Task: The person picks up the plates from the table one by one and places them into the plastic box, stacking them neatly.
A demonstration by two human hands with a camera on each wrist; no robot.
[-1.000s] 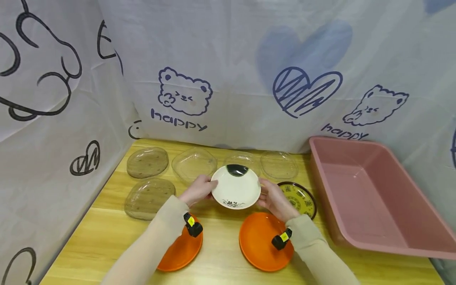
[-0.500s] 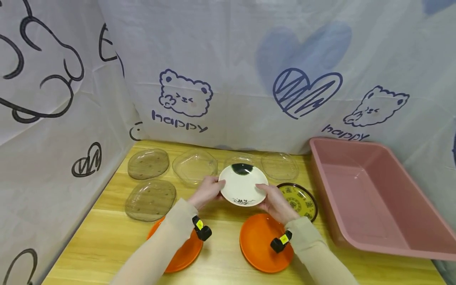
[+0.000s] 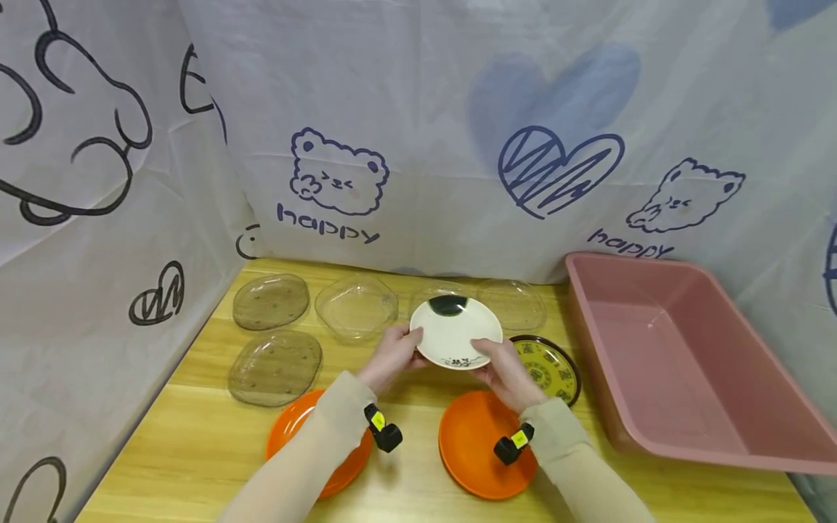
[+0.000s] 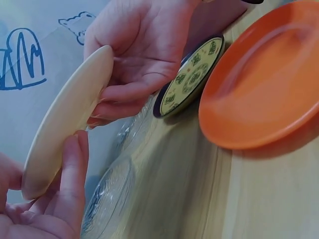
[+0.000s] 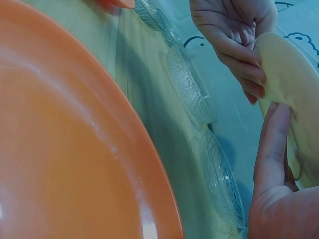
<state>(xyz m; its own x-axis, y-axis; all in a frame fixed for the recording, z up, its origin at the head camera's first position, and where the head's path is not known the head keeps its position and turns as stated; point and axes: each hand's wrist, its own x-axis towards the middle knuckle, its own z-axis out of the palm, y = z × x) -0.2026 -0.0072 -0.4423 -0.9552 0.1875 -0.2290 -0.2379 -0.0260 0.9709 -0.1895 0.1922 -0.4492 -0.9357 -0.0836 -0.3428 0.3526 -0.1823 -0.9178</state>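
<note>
Between both hands is a white plate (image 3: 454, 330) with a dark green patch at its far rim and a small floral print near the front. My left hand (image 3: 391, 356) grips its left edge, thumb on top and fingers beneath. At the right edge my right hand (image 3: 508, 370) holds it the same way, its thumb over the rim. Seen from the left wrist, the pale underside of the plate (image 4: 70, 124) is tilted, with fingers against it. In the right wrist view, fingers of both hands touch the underside of the plate (image 5: 294, 99).
Orange plates (image 3: 487, 450) lie at front right, another orange plate (image 3: 346, 465) under the left forearm. A yellow patterned plate (image 3: 546, 367) with a dark rim sits beside the right hand. Several clear plates (image 3: 275, 367) line the back and left. A pink tub (image 3: 660, 363) stands at right.
Both hands have carried the white plate slightly right and a little farther back. The right thumb has come onto the plate's top face. Plates on the table stay put.
</note>
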